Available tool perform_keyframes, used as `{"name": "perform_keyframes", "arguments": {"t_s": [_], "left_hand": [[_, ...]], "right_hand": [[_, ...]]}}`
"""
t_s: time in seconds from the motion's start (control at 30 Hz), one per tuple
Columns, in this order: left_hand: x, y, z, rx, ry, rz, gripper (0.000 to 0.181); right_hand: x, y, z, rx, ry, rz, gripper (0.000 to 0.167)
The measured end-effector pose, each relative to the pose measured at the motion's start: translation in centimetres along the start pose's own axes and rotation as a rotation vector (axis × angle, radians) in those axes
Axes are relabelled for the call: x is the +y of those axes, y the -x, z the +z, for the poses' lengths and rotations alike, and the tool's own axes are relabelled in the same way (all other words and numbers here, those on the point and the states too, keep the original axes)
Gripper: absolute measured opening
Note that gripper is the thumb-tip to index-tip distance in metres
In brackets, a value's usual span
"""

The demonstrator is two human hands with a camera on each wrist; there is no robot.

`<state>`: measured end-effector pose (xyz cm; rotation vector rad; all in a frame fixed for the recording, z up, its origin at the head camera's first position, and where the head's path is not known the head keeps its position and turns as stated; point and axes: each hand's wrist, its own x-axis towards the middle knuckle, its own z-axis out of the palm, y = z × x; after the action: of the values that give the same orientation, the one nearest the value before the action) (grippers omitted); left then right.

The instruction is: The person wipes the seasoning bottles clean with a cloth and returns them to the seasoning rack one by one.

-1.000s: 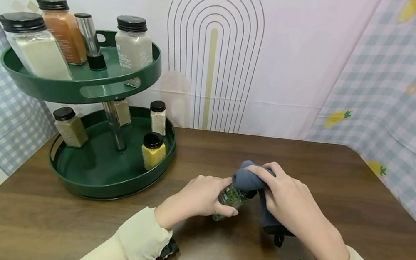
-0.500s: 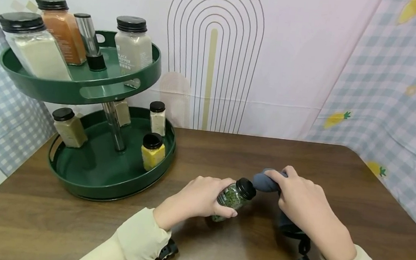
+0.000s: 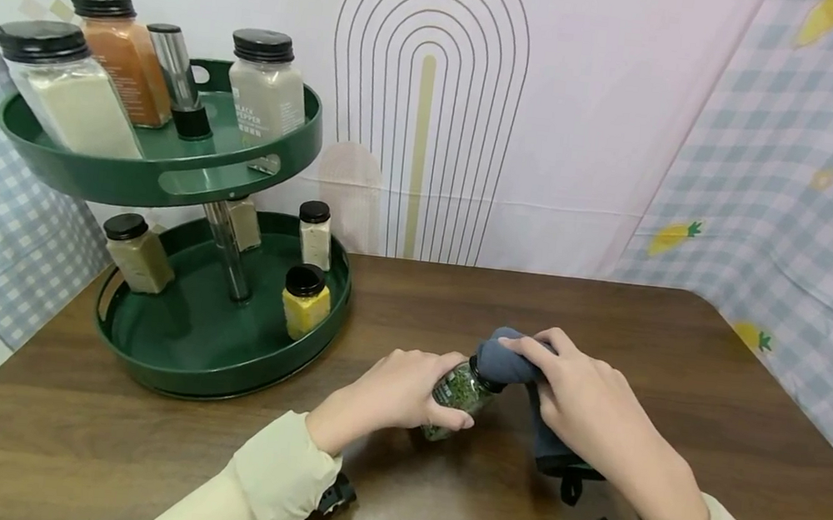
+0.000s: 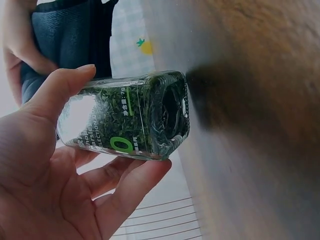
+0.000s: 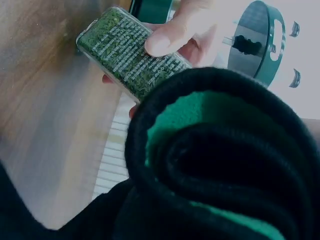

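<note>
A square glass jar of green dried herbs (image 3: 460, 390) leans tilted in my left hand (image 3: 392, 390), its black lid toward the right. In the left wrist view, the thumb and fingers wrap the jar (image 4: 115, 117) and its base faces the camera, raised off the table. My right hand (image 3: 587, 398) grips a blue-grey cloth (image 3: 504, 362) bunched against the lid and covering much of it. The rest of the cloth hangs below that hand. Folds of the cloth (image 5: 210, 85) with green lining fill the right wrist view and hide the right fingers there.
On the left stands a two-tier green rack. Its upper tray (image 3: 131, 176) bears large spice jars and a steel cylinder (image 3: 177, 74). Its lower tray (image 3: 225, 375) holds small jars, among them a yellow one (image 3: 305, 308). A patterned cloth backdrop (image 3: 590, 101) rises behind the wooden table (image 3: 397, 308).
Half a second ago, my right hand had drawn the cloth rightward, baring the black lid. Now the cloth is back left over the lid. The left hand and jar have barely moved.
</note>
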<state>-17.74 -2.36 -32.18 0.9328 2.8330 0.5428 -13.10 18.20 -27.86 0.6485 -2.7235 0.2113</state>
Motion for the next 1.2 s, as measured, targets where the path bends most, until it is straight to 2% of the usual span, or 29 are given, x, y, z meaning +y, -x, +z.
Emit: {"name": "perform_keyframes", "arguments": {"t_s": [0.1, 0.2, 0.27, 0.33, 0.4, 0.47, 0.57, 0.67, 0.8, 0.97, 1.2], "left_hand": [[-0.1, 0.0, 0.0, 0.008, 0.011, 0.004, 0.059], [-0.3, 0.1, 0.1, 0.020, 0.026, 0.005, 0.058], [-0.4, 0.1, 0.2, 0.022, 0.033, -0.003, 0.058], [-0.4, 0.1, 0.2, 0.024, 0.035, -0.013, 0.058], [-0.5, 0.1, 0.2, 0.026, 0.033, -0.024, 0.058], [-0.5, 0.0, 0.2, 0.030, 0.033, -0.035, 0.058], [-0.5, -0.1, 0.2, 0.037, 0.040, -0.050, 0.057], [-0.6, -0.2, 0.2, 0.043, 0.058, -0.051, 0.052], [-0.5, -0.3, 0.2, 0.043, 0.077, -0.038, 0.046], [-0.4, -0.4, 0.2, 0.030, 0.074, -0.023, 0.045], [-0.4, -0.3, 0.1, 0.009, 0.075, -0.040, 0.052]], "right_hand": [[0.5, 0.0, 0.0, -0.039, 0.041, 0.039, 0.045], [0.9, 0.1, 0.1, -0.102, 0.125, 0.094, 0.044], [1.1, 0.1, 0.1, -0.117, 0.180, 0.130, 0.045], [1.1, 0.1, 0.1, -0.098, 0.207, 0.161, 0.048], [0.9, 0.1, -0.1, -0.032, 0.189, 0.177, 0.050], [0.4, 0.0, -0.2, 0.052, 0.138, 0.152, 0.054], [-0.4, -0.2, -0.2, 0.176, 0.068, 0.043, 0.058], [-1.2, -0.4, 0.4, 0.227, 0.054, -0.089, 0.061], [-1.7, -0.3, 1.2, 0.203, 0.080, -0.150, 0.058], [-1.7, -0.2, 1.0, 0.169, 0.081, -0.143, 0.055], [-1.4, 0.0, -0.2, 0.104, 0.062, -0.124, 0.053]]}}
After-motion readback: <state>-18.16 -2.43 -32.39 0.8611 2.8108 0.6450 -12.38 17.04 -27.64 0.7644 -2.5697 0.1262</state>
